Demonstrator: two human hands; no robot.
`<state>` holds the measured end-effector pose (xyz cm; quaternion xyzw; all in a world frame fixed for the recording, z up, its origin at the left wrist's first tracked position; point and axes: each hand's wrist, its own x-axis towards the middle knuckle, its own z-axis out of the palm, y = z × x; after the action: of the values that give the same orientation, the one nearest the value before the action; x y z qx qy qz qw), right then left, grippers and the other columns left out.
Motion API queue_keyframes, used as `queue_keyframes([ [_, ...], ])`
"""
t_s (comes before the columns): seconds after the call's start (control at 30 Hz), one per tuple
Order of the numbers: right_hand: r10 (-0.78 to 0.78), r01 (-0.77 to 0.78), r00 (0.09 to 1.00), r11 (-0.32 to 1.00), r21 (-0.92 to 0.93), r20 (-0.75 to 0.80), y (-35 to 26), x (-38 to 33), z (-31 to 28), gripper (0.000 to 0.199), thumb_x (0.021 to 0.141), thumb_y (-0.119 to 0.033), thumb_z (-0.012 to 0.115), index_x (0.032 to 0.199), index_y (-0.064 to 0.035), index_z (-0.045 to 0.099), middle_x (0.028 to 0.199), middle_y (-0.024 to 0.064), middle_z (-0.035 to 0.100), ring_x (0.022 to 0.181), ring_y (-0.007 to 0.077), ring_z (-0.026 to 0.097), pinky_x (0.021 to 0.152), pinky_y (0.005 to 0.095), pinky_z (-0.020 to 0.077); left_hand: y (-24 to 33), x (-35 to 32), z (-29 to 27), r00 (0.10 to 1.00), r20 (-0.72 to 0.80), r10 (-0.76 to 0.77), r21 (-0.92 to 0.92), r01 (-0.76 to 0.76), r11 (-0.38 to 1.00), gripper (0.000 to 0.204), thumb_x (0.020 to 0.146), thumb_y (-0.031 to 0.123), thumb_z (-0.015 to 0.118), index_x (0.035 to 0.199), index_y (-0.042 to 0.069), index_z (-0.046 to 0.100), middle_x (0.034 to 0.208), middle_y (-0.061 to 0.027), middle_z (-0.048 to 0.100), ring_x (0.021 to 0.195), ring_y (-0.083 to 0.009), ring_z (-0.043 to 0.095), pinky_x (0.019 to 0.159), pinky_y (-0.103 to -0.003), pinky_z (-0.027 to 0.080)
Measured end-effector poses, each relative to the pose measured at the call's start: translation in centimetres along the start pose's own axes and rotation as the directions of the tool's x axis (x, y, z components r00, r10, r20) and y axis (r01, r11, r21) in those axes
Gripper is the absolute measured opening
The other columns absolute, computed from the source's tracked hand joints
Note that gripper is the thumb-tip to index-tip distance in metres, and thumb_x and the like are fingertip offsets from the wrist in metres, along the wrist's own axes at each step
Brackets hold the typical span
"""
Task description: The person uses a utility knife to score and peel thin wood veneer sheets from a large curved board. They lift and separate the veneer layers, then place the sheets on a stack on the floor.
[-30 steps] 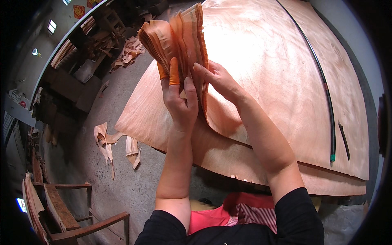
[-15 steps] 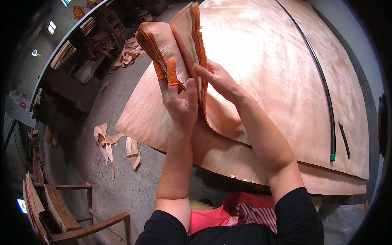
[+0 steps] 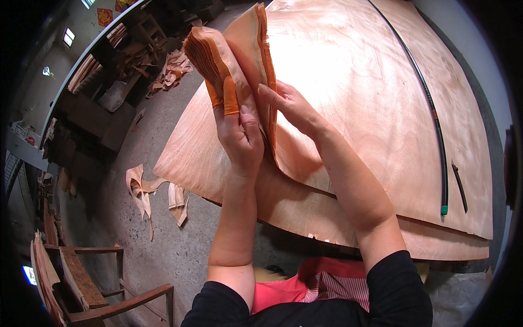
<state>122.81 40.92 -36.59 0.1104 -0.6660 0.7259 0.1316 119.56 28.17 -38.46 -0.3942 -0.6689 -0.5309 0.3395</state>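
Observation:
My left hand (image 3: 239, 133) grips a thick bundle of thin wood veneer sheets (image 3: 229, 52), held up on edge; orange finger covers sit on two of its fingers. My right hand (image 3: 289, 103) presses against the bundle's right side, fingers laid along the sheets' edges. Both hands are raised above a large stack of wide veneer sheets (image 3: 376, 109) that fills the work surface in front of me. The lower part of the bundle is hidden behind my left hand.
A long thin black rod with a green tip (image 3: 436, 136) lies across the big sheets at right, a short dark tool (image 3: 460, 185) beside it. Veneer scraps (image 3: 147, 191) lie on the concrete floor at left. A wooden rack (image 3: 81, 278) stands lower left.
The bundle has been turned and spread a little: its left part leans farther left, and the sheets have fanned apart. Both hands stay in about the same place.

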Motion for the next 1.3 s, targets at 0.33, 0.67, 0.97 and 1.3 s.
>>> queue_keyframes([
  [0.33, 0.014, -0.014, 1.000, 1.000, -0.003, 0.007, 0.0, 0.0, -0.1, 0.062, 0.083, -0.047, 0.055, 0.122, 0.0005, 0.044, 0.113, 0.0118, 0.053, 0.110, 0.0186, 0.046, 0.096, 0.0304, 0.0363, 0.6, 0.0, -0.1, 0.997, 0.034, -0.064, -0.023, 0.065, 0.998, 0.041, 0.090, 0.011, 0.043, 0.127, -0.005, 0.036, 0.127, -0.0202, 0.036, 0.109, -0.0260, 0.049, 0.084, -0.031, 0.045],
  [0.67, -0.015, 0.016, 1.000, 0.999, 0.035, -0.014, 0.4, 0.1, 0.1, 0.057, 0.084, -0.046, 0.054, 0.118, -0.0003, 0.047, 0.110, 0.0096, 0.054, 0.107, 0.0166, 0.047, 0.094, 0.0291, 0.0373, 0.3, 0.2, -0.3, 0.997, 0.042, 0.069, 0.139, -0.074, 0.988, 0.041, 0.090, 0.011, 0.035, 0.128, -0.004, 0.035, 0.131, -0.0191, 0.034, 0.117, -0.0310, 0.042, 0.096, -0.036, 0.036],
  [0.97, 0.011, -0.011, 1.000, 1.000, -0.007, -0.008, 0.2, 0.1, 0.0, 0.066, 0.080, -0.051, 0.056, 0.119, 0.0008, 0.046, 0.111, 0.0116, 0.053, 0.108, 0.0188, 0.047, 0.095, 0.0313, 0.0370, 0.8, 0.4, -0.2, 0.999, -0.028, 0.015, 0.001, -0.015, 1.000, 0.040, 0.086, 0.006, 0.037, 0.125, -0.004, 0.042, 0.122, -0.0245, 0.042, 0.115, -0.0379, 0.040, 0.098, -0.041, 0.031],
  [1.3, 0.029, -0.029, 1.000, 0.999, 0.015, 0.004, -0.5, -0.1, 0.0, 0.061, 0.084, -0.049, 0.052, 0.120, 0.0003, 0.047, 0.111, 0.0106, 0.054, 0.107, 0.0178, 0.048, 0.094, 0.0290, 0.0372, 1.5, 0.1, 0.2, 0.975, 0.049, -0.219, -0.300, 0.223, 0.927, 0.048, 0.086, 0.008, 0.051, 0.128, -0.008, 0.033, 0.134, -0.0161, 0.027, 0.109, -0.0218, 0.049, 0.082, -0.026, 0.047],
])
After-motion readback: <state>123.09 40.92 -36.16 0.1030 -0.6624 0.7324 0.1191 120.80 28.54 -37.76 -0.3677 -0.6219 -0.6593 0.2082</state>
